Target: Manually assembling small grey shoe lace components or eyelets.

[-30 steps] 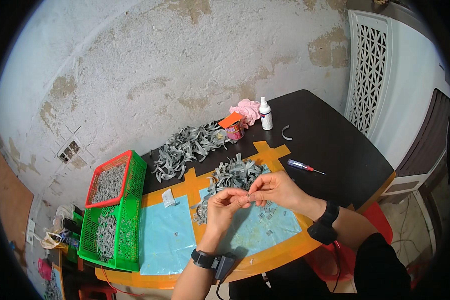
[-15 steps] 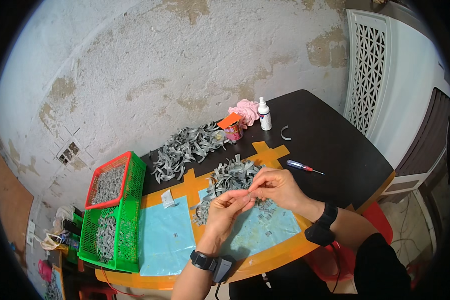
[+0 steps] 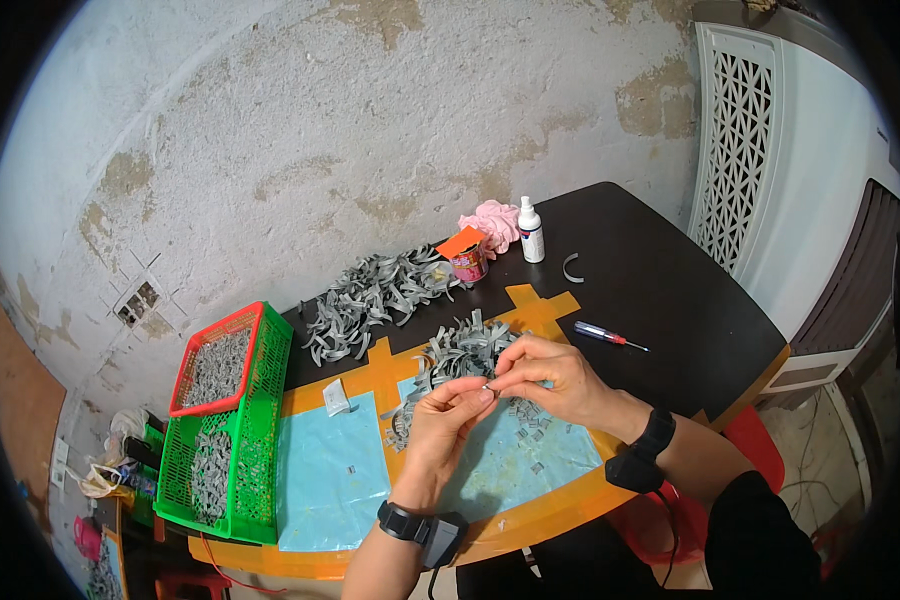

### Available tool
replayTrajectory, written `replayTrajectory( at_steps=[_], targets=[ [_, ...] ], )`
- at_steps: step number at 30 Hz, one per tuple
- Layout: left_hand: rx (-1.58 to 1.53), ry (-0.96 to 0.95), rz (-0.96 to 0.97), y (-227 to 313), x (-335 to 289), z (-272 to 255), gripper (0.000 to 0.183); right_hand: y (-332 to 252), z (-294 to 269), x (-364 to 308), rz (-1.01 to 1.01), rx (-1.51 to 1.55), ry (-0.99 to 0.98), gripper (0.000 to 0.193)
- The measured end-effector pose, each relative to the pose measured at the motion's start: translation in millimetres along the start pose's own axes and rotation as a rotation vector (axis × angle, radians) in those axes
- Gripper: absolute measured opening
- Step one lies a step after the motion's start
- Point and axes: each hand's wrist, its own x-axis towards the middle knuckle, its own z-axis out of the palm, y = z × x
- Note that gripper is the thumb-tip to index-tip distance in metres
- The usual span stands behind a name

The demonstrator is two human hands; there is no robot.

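My left hand (image 3: 447, 415) and my right hand (image 3: 552, 380) meet fingertip to fingertip above the blue sheet (image 3: 510, 480). Both are closed in a pinch around a tiny light-coloured piece (image 3: 487, 388), too small to name and mostly covered by my fingers. Just beyond my hands rises a heap of curved grey strips (image 3: 465, 348). Around and below them lie many small grey pieces (image 3: 530, 420), scattered on the sheet and partly hidden by my hands.
A larger pile of grey strips (image 3: 375, 300) lies at the back. Green basket (image 3: 270, 440) and red basket (image 3: 260, 325) hold small grey pieces at left. A screwdriver (image 3: 600, 332), a white spray bottle (image 3: 530, 235), a tin (image 3: 470, 265) and a pink cloth (image 3: 492, 218) are on the table.
Both hands have shifted slightly to the left, staying pinched together. A light speck now shows between the fingertips. The things on the table have stayed put.
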Motion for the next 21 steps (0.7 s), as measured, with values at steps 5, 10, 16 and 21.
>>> replayTrajectory(
  at_steps=[5, 10, 16, 21],
  targets=[
    [0.060, -0.020, 0.048, 2, -1, 1, 0.013, 0, 6, 0, 0.264, 0.528, -0.052, 0.014],
    [0.307, -0.064, 0.134, 2, -1, 4, 0.013, 9, -4, -2, 0.466, 0.595, -0.175, 0.015],
    [0.169, -0.085, 0.111, 3, -3, 4, 0.014, 6, -12, 4, 0.556, 0.799, -0.097, 0.025],
    [0.150, -0.111, 0.111, 3, -4, 7, 0.015, 10, -12, 2, 0.554, 0.897, -0.104, 0.028]
  ],
)
